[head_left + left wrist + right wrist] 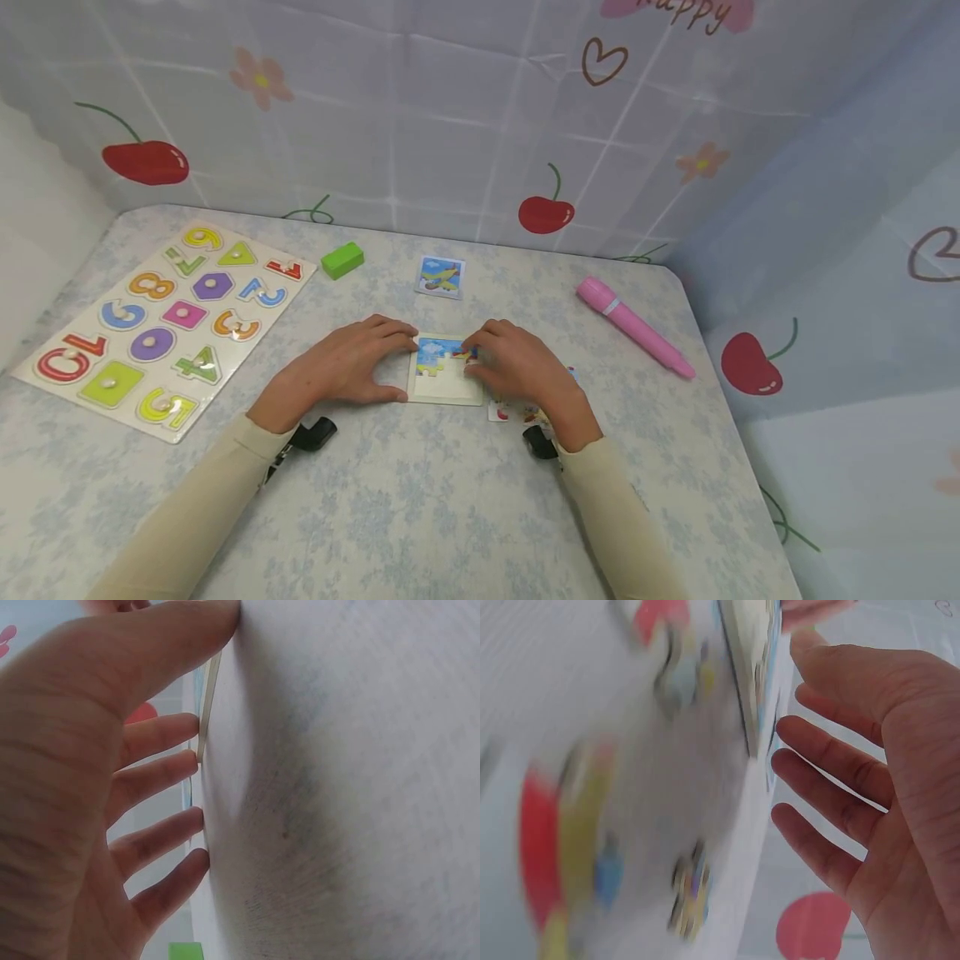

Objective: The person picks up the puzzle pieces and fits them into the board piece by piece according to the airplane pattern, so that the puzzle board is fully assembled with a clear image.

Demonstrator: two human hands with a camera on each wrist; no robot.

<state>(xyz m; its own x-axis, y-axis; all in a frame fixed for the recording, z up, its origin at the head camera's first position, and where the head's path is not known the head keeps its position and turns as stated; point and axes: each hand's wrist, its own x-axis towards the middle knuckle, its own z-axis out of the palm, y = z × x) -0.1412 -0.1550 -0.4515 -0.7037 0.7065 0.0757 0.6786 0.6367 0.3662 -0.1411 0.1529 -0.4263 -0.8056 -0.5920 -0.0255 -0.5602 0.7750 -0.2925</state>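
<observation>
A small jigsaw puzzle board [448,388] lies flat between the two hands. Picture pieces [433,348] fill its upper part, while its lower part shows bare backing. My left hand [352,362] rests along the board's left edge, thumb near the lower corner and straight fingers by the upper one. Over the right side, my right hand [517,362] has its fingertips at the upper right pieces. The right wrist view shows loosely bent fingers [825,757] with no piece visible between them. Loose puzzle pieces [498,412] lie under the right wrist, one piece [690,896] showing beside that hand.
Behind the board lies a picture card [441,277] with a yellow plane. A green block [342,261] sits left of it. The large number-and-shape peg board [180,287] covers the table's left side. At the right lies a pink pen-shaped thing [637,329]. Printed curtains hang behind.
</observation>
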